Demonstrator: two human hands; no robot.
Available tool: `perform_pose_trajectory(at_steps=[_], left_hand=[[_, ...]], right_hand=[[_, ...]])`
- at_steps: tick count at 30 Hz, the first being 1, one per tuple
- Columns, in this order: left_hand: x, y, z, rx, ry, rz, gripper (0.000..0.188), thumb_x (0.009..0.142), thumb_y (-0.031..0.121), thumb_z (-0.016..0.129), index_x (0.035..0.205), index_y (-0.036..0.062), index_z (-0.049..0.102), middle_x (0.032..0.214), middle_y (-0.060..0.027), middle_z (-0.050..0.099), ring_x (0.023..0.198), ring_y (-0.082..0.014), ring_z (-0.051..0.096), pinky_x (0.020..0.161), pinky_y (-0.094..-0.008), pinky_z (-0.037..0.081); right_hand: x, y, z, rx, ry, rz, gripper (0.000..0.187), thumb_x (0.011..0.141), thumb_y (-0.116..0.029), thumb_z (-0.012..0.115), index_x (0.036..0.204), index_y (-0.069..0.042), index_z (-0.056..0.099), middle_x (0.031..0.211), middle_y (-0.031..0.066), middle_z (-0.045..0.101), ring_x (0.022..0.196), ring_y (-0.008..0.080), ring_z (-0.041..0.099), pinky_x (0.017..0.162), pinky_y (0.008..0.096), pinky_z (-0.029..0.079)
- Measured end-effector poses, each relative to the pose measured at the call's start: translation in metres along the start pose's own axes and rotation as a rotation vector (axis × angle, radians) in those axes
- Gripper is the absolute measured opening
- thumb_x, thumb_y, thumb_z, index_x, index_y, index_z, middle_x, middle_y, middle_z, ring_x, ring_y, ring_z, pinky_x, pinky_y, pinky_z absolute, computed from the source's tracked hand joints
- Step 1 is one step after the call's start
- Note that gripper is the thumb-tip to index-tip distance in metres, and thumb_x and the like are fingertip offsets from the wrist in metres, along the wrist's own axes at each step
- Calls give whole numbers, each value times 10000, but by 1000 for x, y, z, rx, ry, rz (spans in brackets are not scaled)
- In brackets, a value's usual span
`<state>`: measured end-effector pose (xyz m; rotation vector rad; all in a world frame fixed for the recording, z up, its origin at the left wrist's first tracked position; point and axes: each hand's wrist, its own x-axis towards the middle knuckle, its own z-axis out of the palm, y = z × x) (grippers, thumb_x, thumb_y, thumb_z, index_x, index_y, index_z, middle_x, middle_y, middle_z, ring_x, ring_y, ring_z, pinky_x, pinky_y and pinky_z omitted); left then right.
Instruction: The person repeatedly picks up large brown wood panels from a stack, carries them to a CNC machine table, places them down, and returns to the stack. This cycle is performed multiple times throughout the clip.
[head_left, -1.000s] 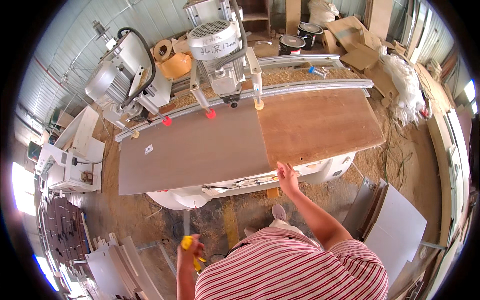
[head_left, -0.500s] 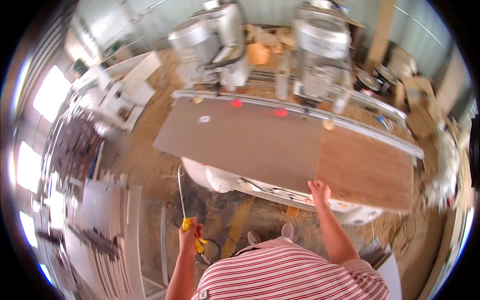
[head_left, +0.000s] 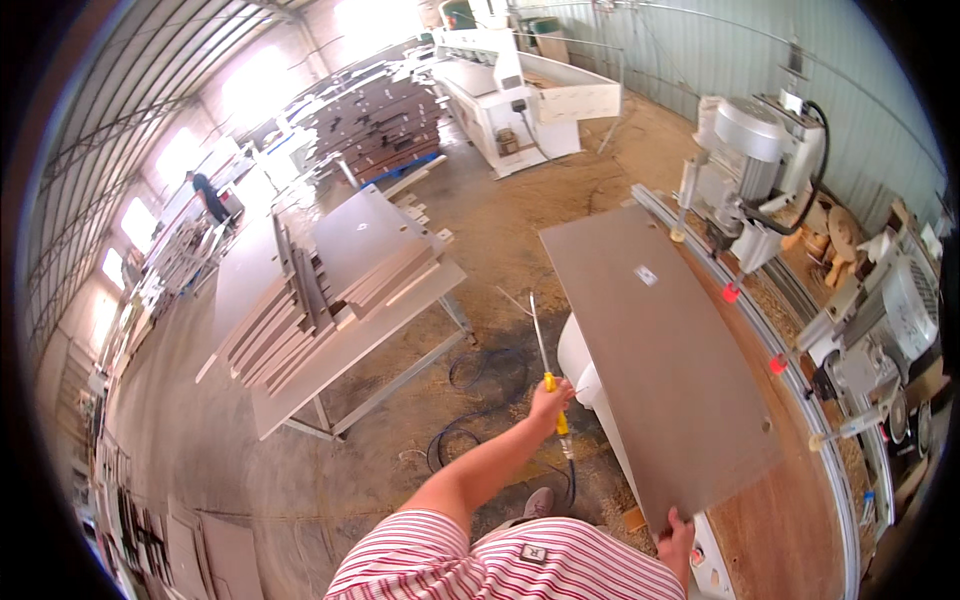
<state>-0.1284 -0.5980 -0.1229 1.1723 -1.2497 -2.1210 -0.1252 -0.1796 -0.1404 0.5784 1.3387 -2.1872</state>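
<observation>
In my left hand (head_left: 550,405) is a yellow air blow gun (head_left: 562,424) with a long thin metal nozzle (head_left: 540,330) pointing away from me. A hose runs down from its lower end. My right hand (head_left: 677,545) is closed on the near corner of a large grey-brown board (head_left: 670,360), thumb on top and other fingers mostly hidden. The board lies flat on a brown wooden machine table (head_left: 800,520) and bears a small white label (head_left: 646,274). A hole shows near its right edge.
Drilling-machine heads with motors (head_left: 750,135) and red-tipped parts stand along a metal rail (head_left: 745,285) on the right. To the left, a stand (head_left: 395,365) carries stacked boards. Dark hose (head_left: 440,445) coils on the dusty floor. Another person (head_left: 207,197) is far left.
My view has turned left, bringing the stacked boards and the far person into sight. My right hand has gone from a fist at the board's edge to a grip on its corner.
</observation>
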Motion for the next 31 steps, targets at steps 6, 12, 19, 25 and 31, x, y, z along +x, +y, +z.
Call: perform_pose_trajectory(at_steps=[6,12,19,25,31], left_hand=[[7,-67,9,-215,-171,32,161,946,215,614,1025,97,539,861,15,551,724,-99,528,637,-259,446],[-80,-54,17,-126,-14,-224,189,899,181,673,1004,81,553,857,-9,564,754,-142,541,681,-339,461],[-144,-24,-6,-120,54,-323,222,894,104,672,1068,77,538,930,-47,595,827,-208,570,752,-413,476],[-133,2,-102,-227,194,-271,214,896,91,666,1065,72,536,919,-49,591,813,-208,576,731,-396,499],[-76,70,-226,-447,269,-135,225,926,79,613,1137,63,535,980,-88,621,890,-267,623,841,-457,540]], right_hand=[[-37,-9,-24,-233,8,43,482,880,-125,668,1323,-75,483,1234,68,569,1101,219,554,935,391,459],[-51,-29,-4,-347,125,-26,519,899,-199,642,1356,-48,450,1306,91,517,1163,235,505,990,397,404],[-77,-56,4,-439,237,-123,581,921,-285,612,1396,-16,412,1390,117,456,1236,255,447,1055,405,340],[-132,-84,8,-515,358,-240,648,940,-359,587,1430,12,379,1462,140,403,1298,271,398,1110,412,286],[43,-38,-145,-772,448,-380,692,917,-284,657,1510,-180,315,1437,134,477,1277,250,499,1070,387,386]])
